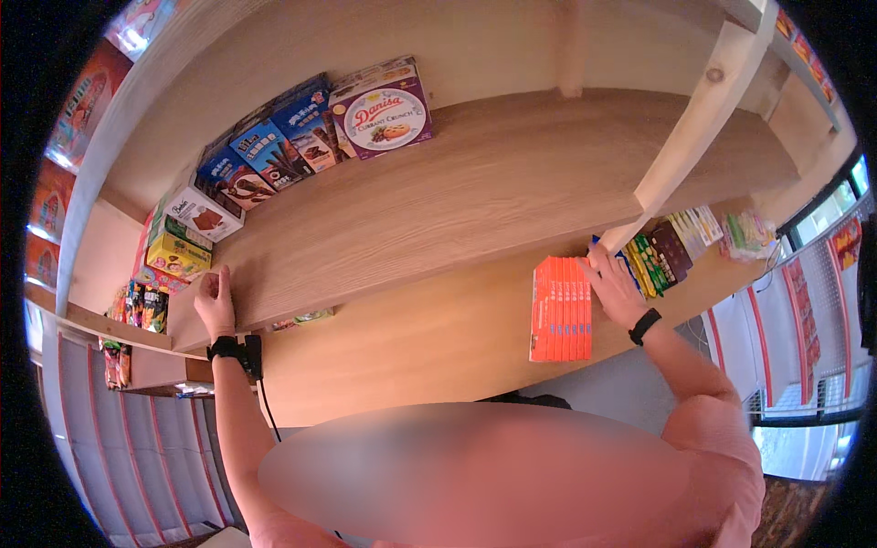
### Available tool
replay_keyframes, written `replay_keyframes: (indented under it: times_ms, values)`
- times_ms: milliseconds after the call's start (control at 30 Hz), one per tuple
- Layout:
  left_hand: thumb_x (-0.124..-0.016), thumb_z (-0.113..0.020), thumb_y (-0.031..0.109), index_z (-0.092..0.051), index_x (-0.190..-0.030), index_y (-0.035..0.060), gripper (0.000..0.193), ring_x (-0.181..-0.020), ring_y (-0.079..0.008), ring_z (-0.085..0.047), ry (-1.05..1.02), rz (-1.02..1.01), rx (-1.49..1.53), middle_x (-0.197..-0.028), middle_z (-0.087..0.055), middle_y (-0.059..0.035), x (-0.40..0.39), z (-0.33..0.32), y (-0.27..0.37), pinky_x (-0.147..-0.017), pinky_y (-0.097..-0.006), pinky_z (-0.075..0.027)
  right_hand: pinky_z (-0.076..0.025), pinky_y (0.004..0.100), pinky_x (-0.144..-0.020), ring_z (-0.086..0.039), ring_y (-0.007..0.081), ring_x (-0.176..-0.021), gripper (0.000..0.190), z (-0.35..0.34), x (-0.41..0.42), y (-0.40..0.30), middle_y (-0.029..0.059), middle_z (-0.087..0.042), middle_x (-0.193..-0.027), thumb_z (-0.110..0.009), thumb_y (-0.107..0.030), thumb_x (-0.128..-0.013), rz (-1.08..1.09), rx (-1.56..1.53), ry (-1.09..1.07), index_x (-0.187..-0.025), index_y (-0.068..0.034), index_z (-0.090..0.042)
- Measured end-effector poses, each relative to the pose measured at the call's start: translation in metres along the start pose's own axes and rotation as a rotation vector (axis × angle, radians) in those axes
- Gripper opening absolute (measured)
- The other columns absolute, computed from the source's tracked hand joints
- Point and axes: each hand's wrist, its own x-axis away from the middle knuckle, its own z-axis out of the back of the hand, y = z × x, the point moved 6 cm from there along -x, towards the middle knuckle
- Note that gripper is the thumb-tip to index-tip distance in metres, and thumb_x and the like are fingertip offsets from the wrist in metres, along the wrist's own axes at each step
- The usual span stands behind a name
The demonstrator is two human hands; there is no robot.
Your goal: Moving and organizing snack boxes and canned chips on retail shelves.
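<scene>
My left hand (pixel 215 305) is at the left end of the upper wooden shelf (pixel 438 205), by its front edge. Its fingers look curled with the thumb up, and whether they grip the board is hidden. On the lower shelf (pixel 384 370) stands a tight row of several thin orange boxes (pixel 562 312). My right hand (pixel 616 291) is at the right side of that row, beside the foot of a wooden post (pixel 692 144). Its fingers are spread, and one fingertip reaches the last orange box. Yellow and green snack packs (pixel 647 264) are just right of this hand.
Along the back of the upper shelf stand a purple Danisa cookie box (pixel 384 113), blue wafer-roll boxes (pixel 270 154), a white box (pixel 205 212) and a yellow box (pixel 178 253). Hanging snack bags (pixel 144 308) are at far left. White racks (pixel 781 329) with red strips flank both sides.
</scene>
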Motion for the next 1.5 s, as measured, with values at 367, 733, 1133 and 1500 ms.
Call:
replay_keyframes:
  times_ms: [367,733,1133,1500]
  values:
    - [-0.087,-0.067,0.033,-0.054,-0.067,-0.0032,0.043,-0.055,-0.0090,-0.037,-0.006,0.046,0.037,-0.055,-0.045,-0.0020,0.000,-0.005,-0.006,-0.050,-0.0281,-0.032,-0.016,0.0532,-0.114,-0.017,0.0298,-0.142,0.057,-0.043,-0.018,-0.062,0.0075,-0.023,-0.154,-0.051,-0.021,-0.085,0.786,0.452,-0.162,-0.141,-0.026,-0.038]
    - [-0.087,-0.067,0.031,-0.052,-0.067,-0.0037,0.043,-0.055,-0.0090,-0.038,-0.027,0.075,0.041,-0.056,-0.044,-0.0027,-0.001,-0.004,-0.006,-0.051,-0.0279,-0.034,-0.028,0.0489,-0.105,-0.046,0.0307,-0.114,0.074,-0.066,-0.060,-0.097,0.0143,-0.052,-0.115,-0.079,-0.042,-0.058,0.734,0.123,-0.443,-0.115,-0.005,-0.050]
    - [-0.088,-0.065,0.033,-0.057,-0.070,-0.0047,0.042,-0.051,-0.0142,-0.045,-0.049,0.034,0.018,-0.056,-0.053,-0.0100,0.006,-0.009,0.002,-0.052,-0.0317,-0.039,-0.036,0.0458,-0.096,-0.048,0.0341,-0.109,0.080,0.000,0.011,-0.121,0.0177,-0.055,-0.112,-0.076,-0.054,-0.063,0.112,-0.205,-0.036,-0.117,-0.001,-0.050]
    - [-0.086,-0.066,0.033,-0.057,-0.071,-0.0048,0.042,-0.051,-0.0171,-0.047,-0.009,0.103,0.053,-0.056,-0.054,-0.0114,0.003,0.003,-0.008,-0.053,-0.0322,-0.041,-0.040,0.0430,-0.091,-0.052,0.0353,-0.099,0.077,0.264,-0.020,-0.172,0.0173,-0.053,-0.106,-0.083,-0.037,-0.058,0.419,-0.118,0.136,-0.117,-0.002,-0.048]
